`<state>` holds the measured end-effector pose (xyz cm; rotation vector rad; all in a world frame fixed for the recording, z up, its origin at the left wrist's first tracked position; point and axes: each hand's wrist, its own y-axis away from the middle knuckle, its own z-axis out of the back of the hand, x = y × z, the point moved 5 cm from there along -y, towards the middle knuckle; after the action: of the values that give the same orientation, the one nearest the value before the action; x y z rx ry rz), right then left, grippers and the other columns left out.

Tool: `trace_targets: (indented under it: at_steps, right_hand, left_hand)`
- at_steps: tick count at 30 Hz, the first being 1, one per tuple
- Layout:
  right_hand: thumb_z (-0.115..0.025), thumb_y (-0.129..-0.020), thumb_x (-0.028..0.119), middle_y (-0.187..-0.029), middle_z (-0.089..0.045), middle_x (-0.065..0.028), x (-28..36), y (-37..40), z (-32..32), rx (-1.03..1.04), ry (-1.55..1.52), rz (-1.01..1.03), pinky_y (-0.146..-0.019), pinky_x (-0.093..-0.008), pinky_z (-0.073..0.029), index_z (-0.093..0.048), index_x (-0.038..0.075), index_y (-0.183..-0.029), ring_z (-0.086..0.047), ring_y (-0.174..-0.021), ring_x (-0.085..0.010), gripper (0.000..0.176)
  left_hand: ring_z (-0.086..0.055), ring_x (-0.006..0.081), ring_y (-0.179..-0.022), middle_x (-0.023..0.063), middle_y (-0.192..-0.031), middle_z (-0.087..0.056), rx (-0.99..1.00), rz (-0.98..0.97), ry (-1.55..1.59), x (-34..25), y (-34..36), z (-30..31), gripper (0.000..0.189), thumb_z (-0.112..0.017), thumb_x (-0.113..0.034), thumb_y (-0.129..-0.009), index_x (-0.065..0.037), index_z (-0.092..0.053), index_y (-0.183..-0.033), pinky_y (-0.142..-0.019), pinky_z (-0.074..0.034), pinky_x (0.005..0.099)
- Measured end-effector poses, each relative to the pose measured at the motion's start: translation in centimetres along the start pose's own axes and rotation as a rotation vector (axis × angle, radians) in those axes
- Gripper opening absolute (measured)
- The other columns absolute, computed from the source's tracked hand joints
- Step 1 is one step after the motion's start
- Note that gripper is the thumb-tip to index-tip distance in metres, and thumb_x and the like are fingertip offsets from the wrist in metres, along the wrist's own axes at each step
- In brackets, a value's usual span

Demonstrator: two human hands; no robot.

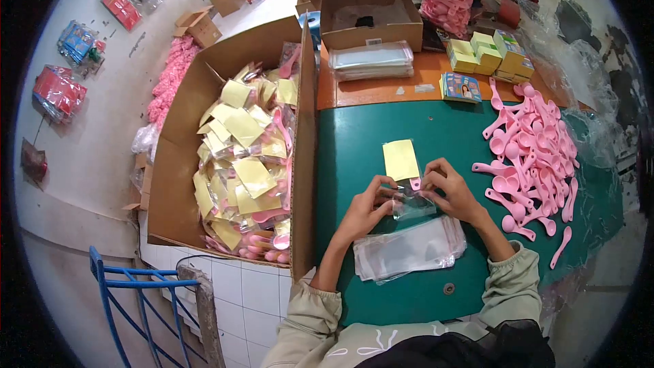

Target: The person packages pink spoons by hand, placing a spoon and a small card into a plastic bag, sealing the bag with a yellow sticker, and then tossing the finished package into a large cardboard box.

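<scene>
My left hand [368,206] and my right hand [449,187] both grip a small clear plastic bag [412,201] on the green table [354,143]. A pink spoon handle [415,182] pokes out of the bag's top. A yellow card [400,159] stands up from the bag, just beyond my fingers. A stack of empty clear bags [409,249] lies right below my hands, near the table's front edge.
A heap of loose pink spoons [535,157] covers the table's right side. A large cardboard box [170,163] at the left holds several packed spoons with yellow cards. Beyond are small yellow boxes [487,54], a card stack [460,86], bag packs [371,60] and an open carton [371,17].
</scene>
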<state>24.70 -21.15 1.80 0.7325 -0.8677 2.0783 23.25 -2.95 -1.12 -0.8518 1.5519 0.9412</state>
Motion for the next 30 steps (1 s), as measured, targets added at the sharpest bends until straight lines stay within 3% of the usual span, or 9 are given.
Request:
trace_targets:
  at_steps: [2, 3, 7, 10, 12, 19, 25, 30]
  right_hand:
    - [-0.067, -0.078, 0.006, -0.096, -0.048, -0.0092, -0.7, 0.4, 0.2, 0.003, -0.105, -0.108, -0.068, -0.0276, -0.048, -0.056, 0.003, -0.092, -0.056, -0.074, -0.0157, 0.017]
    - [-0.066, -0.079, 0.006, -0.095, -0.050, -0.0081, -1.2, 0.6, 0.2, -0.003, -0.161, -0.158, -0.067, -0.0271, -0.048, -0.056, 0.002, -0.092, -0.057, -0.075, -0.0140, 0.016]
    - [-0.062, -0.085, 0.007, -0.090, -0.058, -0.0050, -3.6, 1.4, -1.5, 0.031, -0.571, -0.422, -0.068, -0.0249, -0.049, -0.055, 0.000, -0.090, -0.059, -0.079, -0.0107, 0.011]
    - [-0.058, -0.088, 0.008, -0.084, -0.061, -0.0058, -3.6, 1.2, -1.9, -0.047, -0.784, -0.508, -0.066, -0.0229, -0.050, -0.055, 0.000, -0.088, -0.062, -0.077, -0.0113, 0.009]
    - [-0.057, -0.089, 0.009, -0.081, -0.061, -0.0071, -3.9, 1.2, -2.0, -0.102, -0.748, -0.534, -0.062, -0.0221, -0.051, -0.054, -0.001, -0.088, -0.063, -0.073, -0.0118, 0.010]
    - [-0.057, -0.088, 0.005, -0.072, -0.060, -0.0072, -4.2, 1.1, -2.5, -0.204, -0.576, -0.597, -0.050, -0.0217, -0.049, -0.051, -0.002, -0.089, -0.062, -0.059, -0.0120, 0.010]
    - [-0.059, -0.086, 0.002, -0.072, -0.060, -0.0079, -3.2, 0.8, -2.1, -0.295, -0.585, -0.619, -0.048, -0.0219, -0.049, -0.049, 0.000, -0.087, -0.061, -0.057, -0.0117, 0.010]
    - [-0.057, -0.086, 0.002, -0.074, -0.062, -0.0070, -3.3, 0.7, -2.3, -0.260, -0.561, -0.557, -0.050, -0.0226, -0.050, -0.056, 0.000, -0.100, -0.061, -0.059, -0.0114, 0.014]
  left_hand:
    - [-0.060, 0.0125, -0.091, 0.0064, -0.095, -0.059, -0.038, 0.024, -0.289, 0.3, -0.3, -0.2, 0.013, -0.054, -0.004, -0.090, -0.002, -0.050, -0.101, -0.072, -0.053, 0.0266]
    - [-0.059, 0.0109, -0.084, 0.0057, -0.089, -0.059, -0.103, 0.000, -0.234, 0.4, -0.4, -0.1, 0.012, -0.058, -0.006, -0.088, -0.001, -0.053, -0.097, -0.064, -0.054, 0.0240]
    - [-0.059, 0.0103, -0.080, 0.0051, -0.089, -0.060, -0.146, -0.038, -0.301, 0.2, -0.4, 0.2, 0.009, -0.060, -0.006, -0.086, 0.001, -0.056, -0.090, -0.062, -0.054, 0.0235]
    - [-0.061, 0.0110, -0.075, 0.0058, -0.086, -0.061, -0.181, -0.033, -0.351, 0.1, -0.5, 0.2, 0.012, -0.063, -0.008, -0.084, 0.002, -0.057, -0.088, -0.060, -0.054, 0.0240]
    - [-0.063, 0.0128, -0.070, 0.0078, -0.084, -0.062, -0.198, -0.006, -0.388, 0.0, -0.4, 0.3, 0.016, -0.065, -0.011, -0.083, 0.002, -0.057, -0.087, -0.058, -0.053, 0.0243]
    - [-0.060, 0.0099, -0.076, 0.0055, -0.082, -0.062, -0.271, 0.046, -0.256, 1.2, -0.8, 0.5, 0.012, -0.064, -0.007, -0.083, 0.001, -0.058, -0.090, -0.063, -0.055, 0.0245]
    - [-0.061, 0.0116, -0.081, 0.0054, -0.087, -0.060, -0.357, 0.007, -0.145, 1.2, -0.7, 0.2, 0.015, -0.063, -0.006, -0.083, -0.001, -0.052, -0.093, -0.058, -0.055, 0.0249]
    - [-0.063, 0.0147, -0.081, 0.0075, -0.090, -0.061, -0.293, 0.046, -0.293, 0.8, -0.6, 0.0, 0.019, -0.062, -0.006, -0.082, -0.002, -0.052, -0.097, -0.054, -0.056, 0.0270]
